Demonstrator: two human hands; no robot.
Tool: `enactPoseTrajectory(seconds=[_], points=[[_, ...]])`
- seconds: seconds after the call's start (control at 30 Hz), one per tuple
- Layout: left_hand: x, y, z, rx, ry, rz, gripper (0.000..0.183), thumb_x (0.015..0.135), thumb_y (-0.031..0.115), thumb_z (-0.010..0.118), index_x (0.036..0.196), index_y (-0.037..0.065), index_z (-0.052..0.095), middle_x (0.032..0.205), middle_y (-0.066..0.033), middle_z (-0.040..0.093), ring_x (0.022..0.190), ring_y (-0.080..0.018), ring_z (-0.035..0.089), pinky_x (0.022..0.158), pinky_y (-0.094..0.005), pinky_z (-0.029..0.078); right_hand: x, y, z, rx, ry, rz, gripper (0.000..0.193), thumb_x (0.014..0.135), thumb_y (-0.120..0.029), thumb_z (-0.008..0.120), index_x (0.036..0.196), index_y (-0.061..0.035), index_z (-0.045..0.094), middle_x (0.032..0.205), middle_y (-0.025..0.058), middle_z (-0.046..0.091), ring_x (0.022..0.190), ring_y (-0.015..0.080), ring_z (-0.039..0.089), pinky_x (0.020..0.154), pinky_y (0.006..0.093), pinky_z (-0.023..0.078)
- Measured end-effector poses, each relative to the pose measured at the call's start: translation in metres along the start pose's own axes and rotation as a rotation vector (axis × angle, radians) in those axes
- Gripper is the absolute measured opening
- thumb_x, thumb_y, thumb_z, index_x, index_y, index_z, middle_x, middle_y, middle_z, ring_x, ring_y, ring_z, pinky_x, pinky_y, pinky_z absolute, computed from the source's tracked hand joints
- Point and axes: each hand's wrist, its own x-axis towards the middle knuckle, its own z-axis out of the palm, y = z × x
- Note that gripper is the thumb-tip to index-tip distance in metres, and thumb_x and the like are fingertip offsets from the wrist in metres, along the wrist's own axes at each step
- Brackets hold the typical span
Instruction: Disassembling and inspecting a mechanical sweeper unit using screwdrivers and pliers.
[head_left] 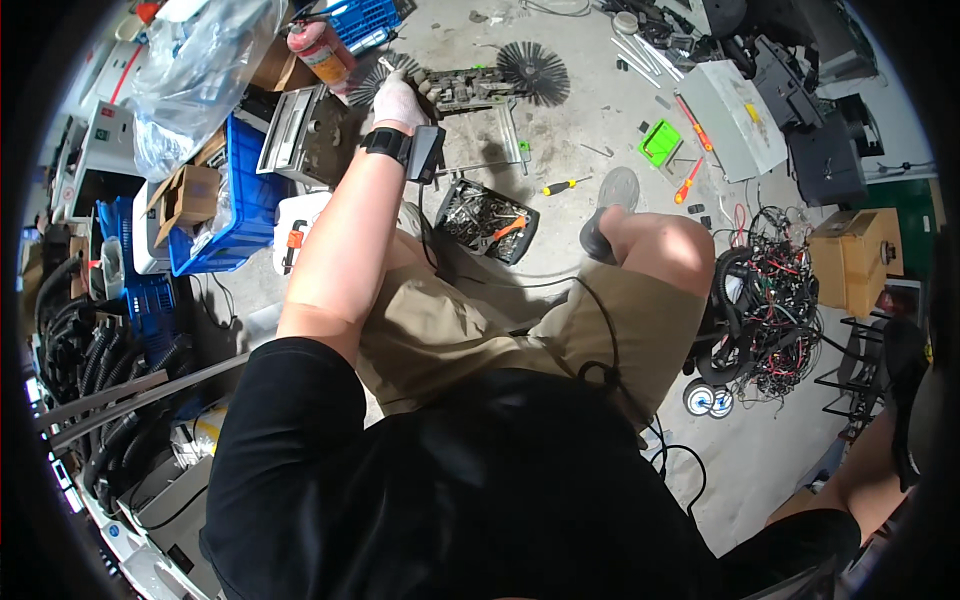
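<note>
My left hand (pixel 397 103), in a pale glove with a black wrist strap, reaches far forward. Its fingers look curled on the left end of a dirty dark brush assembly (pixel 465 90), partly hidden by the hand. A round black bristle brush (pixel 533 73) sits at the assembly's right end; another brush (pixel 372 84) shows beside my hand. Below lies a black tray (pixel 470 245) of loose screws and metal parts, with an orange-handled tool (pixel 511 228) on them. My right forearm (pixel 868 462) runs off at the lower right; the hand itself is lost beyond the dark rim.
A red fire extinguisher (pixel 322 52) and a blue crate (pixel 235 200) stand left. A yellow-black screwdriver (pixel 566 187), a bright green tray (pixel 659 143) and red-handled screwdrivers (pixel 687 182) lie on the floor. Tangled cables (pixel 775 310) pile up right. A black cord (pixel 600 300) crosses my lap.
</note>
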Motion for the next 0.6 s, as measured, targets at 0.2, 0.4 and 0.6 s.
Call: enactPoseTrajectory(seconds=[0.2, 0.4, 0.6], points=[[-0.026, 0.009, 0.022, 0.028, -0.112, 0.021, 0.024, 0.096, 0.029, 0.042, 0.086, 0.014, 0.057, 0.076, -0.0021, 0.061, 0.062, -0.0171, 0.054, 0.053, -0.0331, 0.046, -0.004, 0.012, 0.021, 0.100, -0.013, 0.035, 0.032, 0.074, -0.004, 0.071, 0.105, -0.0019, 0.063, 0.102, 0.0089, 0.063, 0.097, 0.0202, 0.060, 0.088, 0.0347, 0.046], [0.016, -0.006, 0.034, 0.045, -0.049, -0.048, 0.028, 0.092, 0.035, 0.044, 0.071, 0.016, 0.047, 0.062, -0.0020, 0.046, 0.058, -0.0222, 0.046, 0.055, -0.0387, 0.037, -0.004, 0.014, 0.020, 0.122, -0.028, 0.094, 0.031, 0.074, -0.003, 0.070, 0.105, -0.0017, 0.063, 0.102, 0.0088, 0.063, 0.097, 0.0204, 0.060, 0.089, 0.0347, 0.046], [-0.010, -0.058, 0.038, 0.104, -0.109, 0.017, 0.033, 0.095, 0.040, 0.045, 0.074, 0.013, 0.048, 0.060, -0.0032, 0.043, 0.054, -0.0216, 0.045, 0.052, -0.0387, 0.040, -0.030, 0.024, 0.041, 0.065, -0.005, 0.141, 0.031, 0.075, -0.003, 0.070, 0.104, -0.0016, 0.063, 0.102, 0.0087, 0.063, 0.097, 0.0205, 0.060, 0.089, 0.0347, 0.046]])
